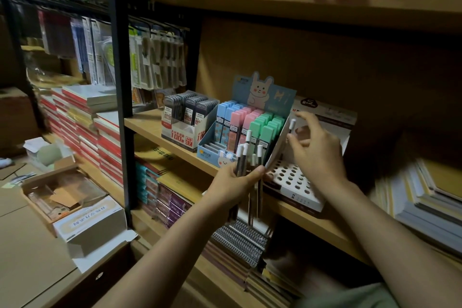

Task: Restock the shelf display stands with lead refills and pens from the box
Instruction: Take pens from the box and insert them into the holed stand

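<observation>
My left hand grips a bundle of white-capped pens, held upright in front of the shelf. My right hand pinches a single white-capped pen above the white pen display stand, whose holed top shows many empty holes. Left of that stand sits a blue rabbit display stand with blue, pink and green lead refill cases. Further left, a white stand holds dark lead refill cases.
The wooden shelf board carries the stands; a black upright post stands at its left end. Notebook stacks fill the left shelves and spiral pads lie below. Open cardboard boxes sit at the lower left.
</observation>
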Demonstrator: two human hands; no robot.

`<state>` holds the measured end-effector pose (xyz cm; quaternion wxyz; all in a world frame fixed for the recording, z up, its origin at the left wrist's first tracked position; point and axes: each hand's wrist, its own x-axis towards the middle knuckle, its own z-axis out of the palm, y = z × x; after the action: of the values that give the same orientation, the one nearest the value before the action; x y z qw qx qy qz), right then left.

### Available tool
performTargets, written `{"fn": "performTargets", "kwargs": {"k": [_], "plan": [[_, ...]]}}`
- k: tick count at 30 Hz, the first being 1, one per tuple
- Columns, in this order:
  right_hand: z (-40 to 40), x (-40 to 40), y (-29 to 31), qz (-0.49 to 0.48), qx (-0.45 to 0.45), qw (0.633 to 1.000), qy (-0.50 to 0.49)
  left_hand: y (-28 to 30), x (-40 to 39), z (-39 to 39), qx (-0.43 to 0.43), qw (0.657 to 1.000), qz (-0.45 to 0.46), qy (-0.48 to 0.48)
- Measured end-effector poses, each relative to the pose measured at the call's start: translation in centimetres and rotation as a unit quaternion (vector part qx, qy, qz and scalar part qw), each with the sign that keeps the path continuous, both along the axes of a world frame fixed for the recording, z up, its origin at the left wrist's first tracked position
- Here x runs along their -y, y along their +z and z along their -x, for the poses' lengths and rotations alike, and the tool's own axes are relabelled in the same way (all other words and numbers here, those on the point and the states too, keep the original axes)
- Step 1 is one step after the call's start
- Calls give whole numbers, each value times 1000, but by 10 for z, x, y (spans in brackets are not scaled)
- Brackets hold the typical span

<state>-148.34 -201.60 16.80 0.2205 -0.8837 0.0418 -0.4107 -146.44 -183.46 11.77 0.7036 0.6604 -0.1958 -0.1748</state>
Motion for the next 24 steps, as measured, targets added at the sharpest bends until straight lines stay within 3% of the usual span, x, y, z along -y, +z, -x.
{"fn": "performTargets", "kwargs": {"k": [3, 6, 12, 17, 20, 24], "plan": [[17, -2, 6, -58, 13, 997, 58, 0, -6, -1, -40, 995, 69, -65], [28, -16, 4, -149, -83, 973, 154, 5, -5, 1, -69, 985, 117, -111], [32, -27, 5, -243, -110, 929, 256, 9, -1, 9, -52, 985, 106, -127], [29, -8, 21, -278, -4, 936, 217, 3, -7, -3, -103, 986, 123, -45], [31, 10, 26, -203, 92, 962, 157, 0, -11, -7, -115, 987, 108, -42], [28, 22, 20, -134, 132, 975, 115, 3, -8, -6, -146, 984, 90, -54]]}}
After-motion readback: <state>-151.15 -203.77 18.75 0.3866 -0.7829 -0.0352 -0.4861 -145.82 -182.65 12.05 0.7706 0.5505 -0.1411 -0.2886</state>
